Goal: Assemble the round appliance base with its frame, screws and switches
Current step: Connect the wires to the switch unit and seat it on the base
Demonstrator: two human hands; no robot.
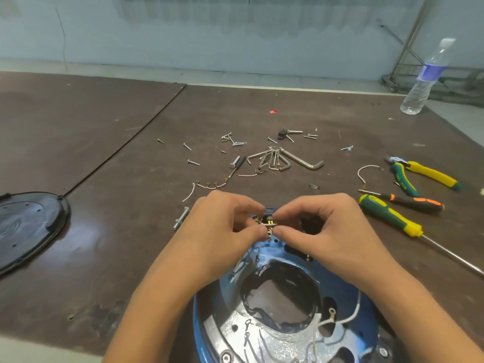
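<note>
1. Hands meet at mid-table, just beyond the far rim of the round blue base (227, 289). The left hand (222, 226) and right hand (322, 226) both pinch one small black switch (268, 221) with brass terminals between thumb and fingertips, holding it above that rim.
2. The base lies at the near edge of the brown table (104, 258), under both forearms, with white wires trailing over its metal plate.
3. Left: one black cover (26, 226) reaches the frame's left edge, well apart from the hands. One loose bolt (182, 218) lies just beside the left hand.
4. Right: two screwdrivers, green-yellow (387, 216) and orange-black (413, 201), lie near the right hand, with one pair of pliers (424, 174) beyond them.
5. Far: one ring of hex keys (288, 159) sits among loose screws (193, 161), too small and bunched to count exactly.
6. One water bottle (424, 77) stands at the far right corner.
</note>
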